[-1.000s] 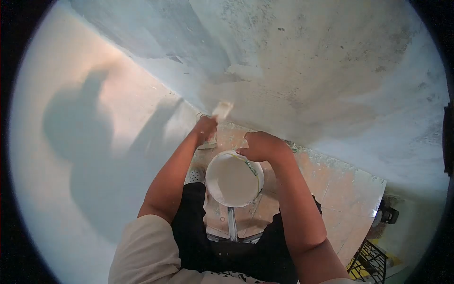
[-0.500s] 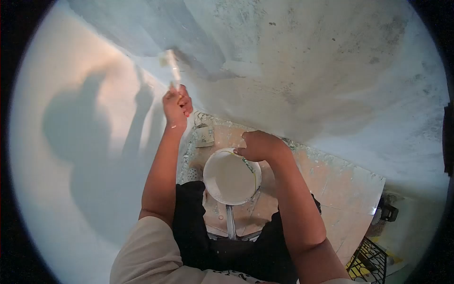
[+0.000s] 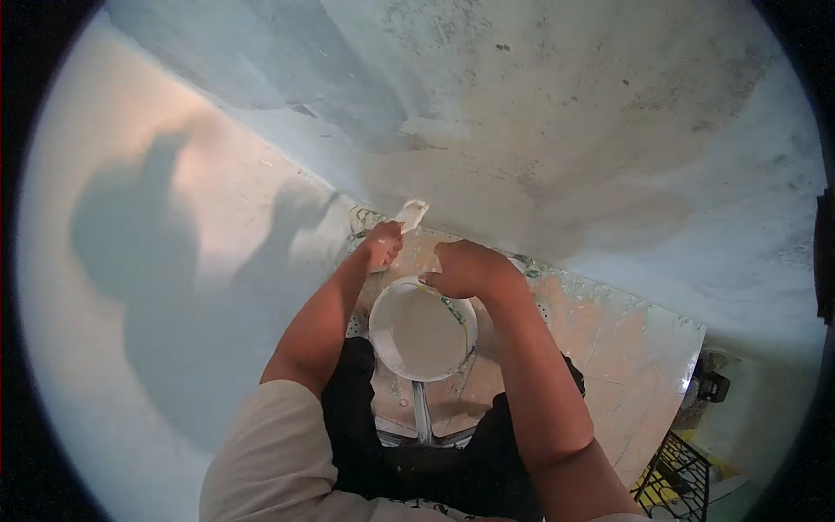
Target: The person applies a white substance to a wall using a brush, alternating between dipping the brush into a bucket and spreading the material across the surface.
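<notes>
My left hand point(image 3: 383, 244) is closed round the handle of a paintbrush point(image 3: 412, 214), its flat whitish head pointing up and right near the foot of the wall. Below it stands a white bucket point(image 3: 376, 324) with a pale, milky liquid point(image 3: 426, 331) inside. My right hand point(image 3: 474, 270) is closed over the bucket's far rim, the thumb side at the edge; some of its fingers are hidden. Both hands are apart from the wall ahead point(image 3: 539, 130), which has darker damp-looking patches.
A smooth pale wall point(image 3: 174, 348) rises at my left, bearing my shadow. Pale splashes mark the tiled floor point(image 3: 609, 348), mostly along the wall. A metal bar point(image 3: 422, 413) stands between my legs. At lower right are a black metal rack point(image 3: 678, 478) and a dark object point(image 3: 713, 387).
My left hand has come down and right with the paintbrush, from up by the wall corner to just beyond the bucket. My right hand stays on the rim, nearly unmoved.
</notes>
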Demonstrator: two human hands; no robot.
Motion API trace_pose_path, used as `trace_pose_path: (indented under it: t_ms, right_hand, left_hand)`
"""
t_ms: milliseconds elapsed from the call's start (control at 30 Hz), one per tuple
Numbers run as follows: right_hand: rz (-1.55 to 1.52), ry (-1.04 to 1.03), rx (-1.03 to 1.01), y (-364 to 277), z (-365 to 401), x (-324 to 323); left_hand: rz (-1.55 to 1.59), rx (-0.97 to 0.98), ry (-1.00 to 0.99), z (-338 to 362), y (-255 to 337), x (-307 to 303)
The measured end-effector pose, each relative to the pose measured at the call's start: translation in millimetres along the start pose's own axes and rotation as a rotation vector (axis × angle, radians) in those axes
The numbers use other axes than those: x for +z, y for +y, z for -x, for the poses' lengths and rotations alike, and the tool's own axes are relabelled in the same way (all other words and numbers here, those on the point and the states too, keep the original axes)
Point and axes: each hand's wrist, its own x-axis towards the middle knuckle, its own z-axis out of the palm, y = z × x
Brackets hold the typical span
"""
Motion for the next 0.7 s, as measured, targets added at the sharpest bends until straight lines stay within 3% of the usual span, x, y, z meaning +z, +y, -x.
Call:
trace_pose_path:
  t_ms: [133,200,300,333,400,500,633,700]
  right_hand:
    - [-0.005,-0.008,-0.011,1.4,-0.4,-0.8]
    - [-0.008,-0.02,-0.012,1.7,1.1,-1.2]
    - [-0.003,0.014,-0.01,2.1,5.8,-0.3]
    - [0.003,0.002,-0.014,2.1,6.3,0.2]
    - [0.01,-0.011,-0.019,0.7,9.6,0.1]
    - [0.013,-0.037,0.008,-0.6,16.5,-1.2]
    - [0.03,-0.014,-0.006,6.4,16.1,1.3]
    - [0.027,-0.002,-0.003,7.8,15.4,1.9]
  left_hand:
    - [-0.009,0.15,0.134,46.0,23.2,22.5]
    - [-0.152,0.408,0.252,78.3,30.2,26.5]
    - [-0.095,0.351,0.306,130.2,51.2,28.5]
    - [-0.095,0.355,0.309,145.6,54.1,26.2]
    - [0.109,0.572,0.223,175.9,55.2,21.4]
    - [0.217,0.656,0.243,222.9,68.0,27.1]
    - [0.343,0.758,0.188,228.3,68.7,42.4]
    - [0.356,0.897,0.195,211.0,71.1,49.0]
